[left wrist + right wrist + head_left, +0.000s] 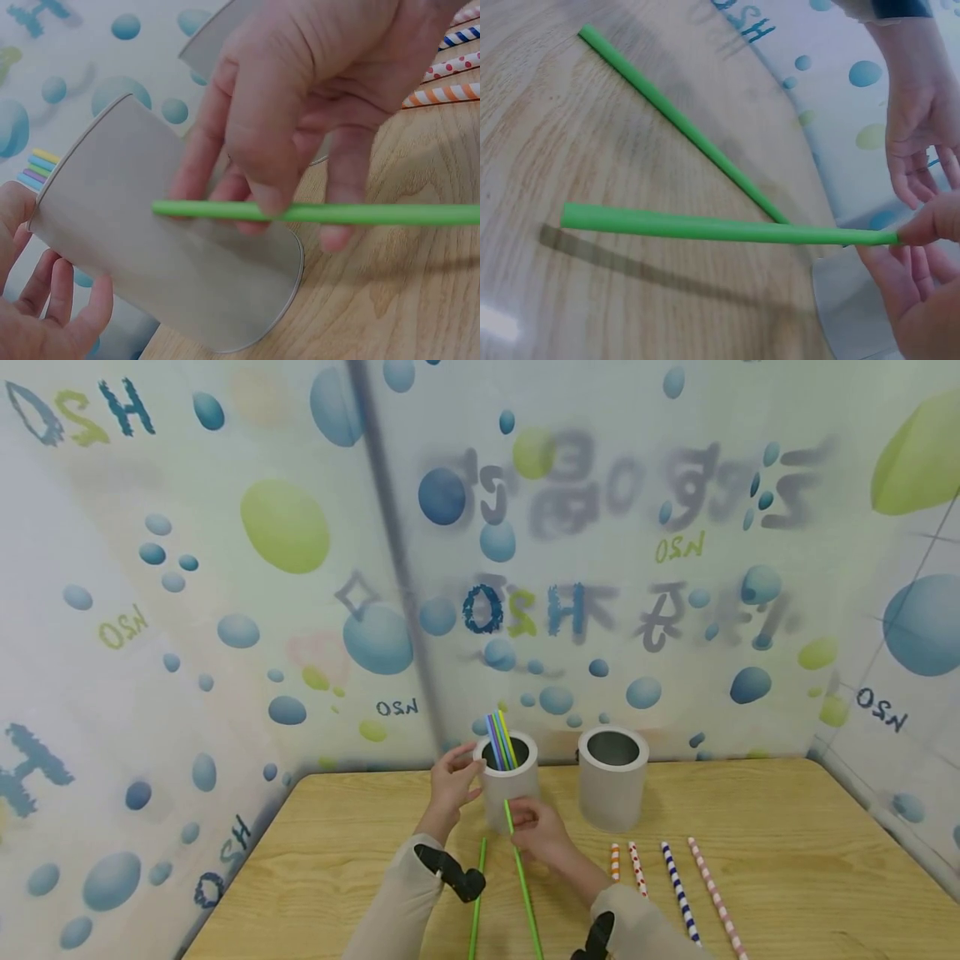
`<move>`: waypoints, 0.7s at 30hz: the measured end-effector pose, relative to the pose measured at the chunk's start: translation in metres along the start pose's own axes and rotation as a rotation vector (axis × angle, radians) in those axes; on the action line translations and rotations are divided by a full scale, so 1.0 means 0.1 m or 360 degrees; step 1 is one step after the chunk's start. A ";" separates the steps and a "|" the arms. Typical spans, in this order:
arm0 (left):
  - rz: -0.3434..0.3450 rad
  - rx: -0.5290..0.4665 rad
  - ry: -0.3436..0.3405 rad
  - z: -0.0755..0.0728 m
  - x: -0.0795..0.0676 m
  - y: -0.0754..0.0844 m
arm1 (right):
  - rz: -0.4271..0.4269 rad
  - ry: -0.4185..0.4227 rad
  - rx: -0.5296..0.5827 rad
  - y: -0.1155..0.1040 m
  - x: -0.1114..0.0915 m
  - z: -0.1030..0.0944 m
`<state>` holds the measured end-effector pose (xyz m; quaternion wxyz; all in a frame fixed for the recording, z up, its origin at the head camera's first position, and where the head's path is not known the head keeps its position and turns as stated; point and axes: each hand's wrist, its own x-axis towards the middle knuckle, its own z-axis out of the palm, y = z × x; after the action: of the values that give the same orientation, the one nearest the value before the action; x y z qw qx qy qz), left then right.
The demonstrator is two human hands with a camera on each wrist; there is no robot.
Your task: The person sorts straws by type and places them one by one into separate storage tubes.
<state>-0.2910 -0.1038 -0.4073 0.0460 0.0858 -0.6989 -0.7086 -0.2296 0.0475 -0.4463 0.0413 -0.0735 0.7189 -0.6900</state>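
My left hand (450, 789) holds the left grey cylindrical container (510, 793) at its rim and side. Several plain straws (497, 745) in blue, purple, green and yellow stand in that container, their tops above the rim. My right hand (542, 837) pinches a green straw (705, 226) near its far end, between thumb and fingers. In the left wrist view this straw (375, 214) crosses in front of the container's side. The straw's near end is raised, with its shadow beneath on the wood. Another green straw (479, 893) lies on the table to the left of it.
A second grey container (612, 785) stands to the right, with no straws showing above its rim. Several striped and dotted paper straws (678, 889) lie on the wooden table (300, 860) at the right. A patterned curtain wall (525, 652) rises behind the table.
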 end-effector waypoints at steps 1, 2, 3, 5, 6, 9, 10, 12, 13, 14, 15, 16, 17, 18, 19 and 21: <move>0.0000 0.0002 0.0001 0.00 0.00 0.00 | -0.0025 0.0009 0.0015 -0.02 0.00 0.00; -0.0001 0.0003 0.0002 0.00 0.01 0.00 | -0.0044 0.0020 0.0021 -0.05 -0.01 0.00; 0.0002 0.0005 0.0002 0.00 0.01 0.00 | -0.0057 0.0028 0.0022 -0.07 -0.01 -0.01; 0.0004 0.0007 0.0001 0.00 0.00 0.01 | -0.0081 0.0040 0.0016 -0.10 0.00 -0.02; 0.0001 0.0013 0.0003 -0.01 0.00 0.01 | -0.0088 0.0045 0.0014 -0.09 0.02 -0.02; 0.0005 0.0029 0.0001 -0.01 0.00 0.02 | -0.0101 0.0049 0.0016 -0.11 0.04 -0.04; 0.0004 0.0031 0.0001 -0.01 0.00 0.02 | -0.0123 0.0054 0.0020 -0.11 0.04 -0.05; 0.0009 0.0035 -0.0001 -0.01 0.00 0.02 | -0.0166 0.0058 0.0018 -0.11 0.05 -0.07; 0.0014 0.0034 -0.0003 -0.01 0.01 0.01 | -0.0192 0.0060 0.0026 -0.12 0.05 -0.08; 0.0014 0.0030 -0.0004 -0.01 0.01 0.01 | -0.0219 0.0063 0.0025 -0.13 0.06 -0.08; 0.0016 0.0029 -0.0004 -0.01 0.02 0.00 | -0.0257 0.0067 0.0024 -0.14 0.06 -0.09; 0.0021 0.0027 -0.0005 -0.01 0.02 0.00 | -0.0290 0.0069 0.0026 -0.15 0.06 -0.10; 0.0024 0.0028 -0.0006 -0.01 0.02 0.00 | -0.0309 0.0069 0.0026 -0.16 0.06 -0.10; 0.0028 0.0029 -0.0007 -0.01 0.02 -0.01 | -0.0316 0.0068 0.0033 -0.17 0.06 -0.11; 0.0025 0.0030 -0.0005 -0.01 0.02 -0.01 | -0.0322 0.0070 0.0026 -0.19 0.06 -0.12; 0.0022 0.0038 -0.0005 -0.02 0.02 0.00 | -0.0319 0.0073 0.0015 -0.21 0.06 -0.14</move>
<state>-0.2924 -0.1057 -0.4076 0.0487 0.0803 -0.7080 -0.6999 -0.2370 0.0597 -0.4242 -0.0442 -0.1290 0.7054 -0.6955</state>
